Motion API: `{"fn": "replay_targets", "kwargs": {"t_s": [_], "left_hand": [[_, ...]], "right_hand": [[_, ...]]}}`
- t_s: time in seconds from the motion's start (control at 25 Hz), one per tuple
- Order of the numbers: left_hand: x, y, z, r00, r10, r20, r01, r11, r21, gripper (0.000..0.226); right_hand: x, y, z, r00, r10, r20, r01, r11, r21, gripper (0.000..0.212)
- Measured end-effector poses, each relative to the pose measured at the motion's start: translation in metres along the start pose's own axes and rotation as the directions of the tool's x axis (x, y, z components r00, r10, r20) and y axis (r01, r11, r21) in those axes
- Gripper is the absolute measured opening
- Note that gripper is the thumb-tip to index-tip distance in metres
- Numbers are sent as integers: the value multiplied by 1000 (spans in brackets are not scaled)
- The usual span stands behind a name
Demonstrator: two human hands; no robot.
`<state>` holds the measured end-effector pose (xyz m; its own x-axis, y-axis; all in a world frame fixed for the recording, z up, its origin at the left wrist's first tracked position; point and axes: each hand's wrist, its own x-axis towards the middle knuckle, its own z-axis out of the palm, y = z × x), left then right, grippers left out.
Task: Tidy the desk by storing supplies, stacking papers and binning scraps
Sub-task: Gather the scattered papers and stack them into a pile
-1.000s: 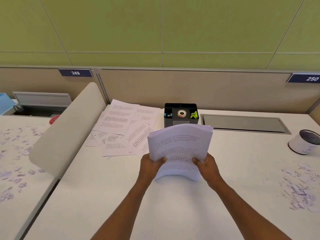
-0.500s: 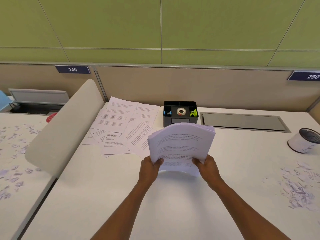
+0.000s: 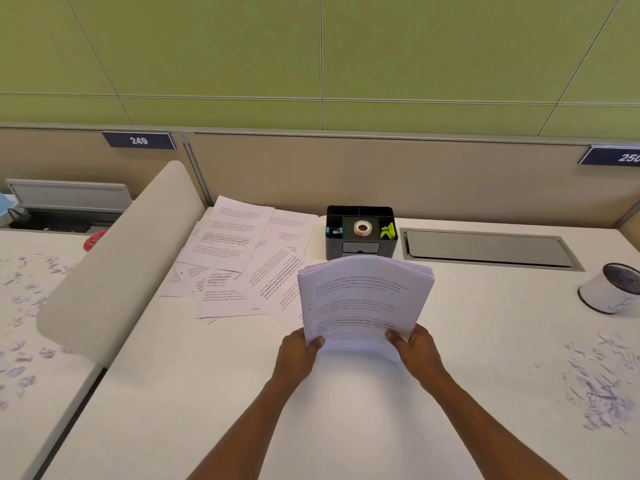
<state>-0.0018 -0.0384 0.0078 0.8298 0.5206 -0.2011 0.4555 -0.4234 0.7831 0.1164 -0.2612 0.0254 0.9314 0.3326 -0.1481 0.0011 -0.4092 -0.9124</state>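
A thick stack of printed papers (image 3: 363, 299) stands tilted on its lower edge on the white desk (image 3: 346, 410), its top bowed away from me. My left hand (image 3: 298, 355) grips its lower left corner, thumb on the front sheet. My right hand (image 3: 414, 351) grips the lower right corner the same way. Several loose printed sheets (image 3: 239, 258) lie fanned out on the desk to the left. Torn paper scraps (image 3: 602, 379) are scattered at the right. A black desk organizer (image 3: 360, 233) behind the stack holds a tape roll (image 3: 362, 228), blue clips and green clips.
A small white bin with a black mesh rim (image 3: 613, 289) stands at the far right. A grey cable hatch (image 3: 488, 249) is set into the desk behind. A curved beige divider (image 3: 121, 258) separates a neighbouring desk strewn with more scraps (image 3: 24, 306).
The stack has stayed in both hands and shifted slightly, its lower edge settling toward the desk. The view has tilted a little.
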Motion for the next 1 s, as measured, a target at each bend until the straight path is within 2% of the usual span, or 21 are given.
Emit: {"fn": "replay_targets", "kwargs": {"t_s": [0.28, 0.4, 0.48, 0.52, 0.6, 0.68, 0.8, 0.92, 1.0], "left_hand": [[19, -14, 3, 999, 1, 39, -4, 997, 77, 26], [33, -10, -6, 992, 60, 110, -69, 994, 80, 24], [44, -7, -17, 973, 147, 179, -151, 988, 11, 23], [51, -5, -23, 968, 178, 174, -179, 984, -14, 24], [72, -6, -33, 977, 198, 74, -199, 980, 6, 24], [100, -8, -42, 978, 207, -24, -197, 958, 207, 30], [143, 4, -57, 975, 176, 136, -221, 841, 494, 56], [183, 18, -59, 936, 183, 300, -347, 616, 708, 80], [202, 24, -56, 913, 158, 376, -403, 490, 773, 96]], "right_hand": [[19, 3, -1, 999, -50, 19, 51, 998, -47, 24], [27, 5, -4, 997, -47, 56, 47, 999, -10, 26], [33, 8, -8, 996, 3, 86, -11, 996, 88, 28], [35, 9, -11, 995, 30, 100, -45, 988, 149, 30], [38, 12, -18, 990, 63, 127, -96, 959, 266, 33], [40, 14, -23, 985, 76, 156, -126, 931, 342, 39], [44, 17, -24, 977, 109, 181, -172, 907, 384, 46], [49, 23, -19, 971, 137, 194, -206, 892, 401, 46], [51, 28, -15, 965, 170, 198, -238, 884, 403, 40]]}}
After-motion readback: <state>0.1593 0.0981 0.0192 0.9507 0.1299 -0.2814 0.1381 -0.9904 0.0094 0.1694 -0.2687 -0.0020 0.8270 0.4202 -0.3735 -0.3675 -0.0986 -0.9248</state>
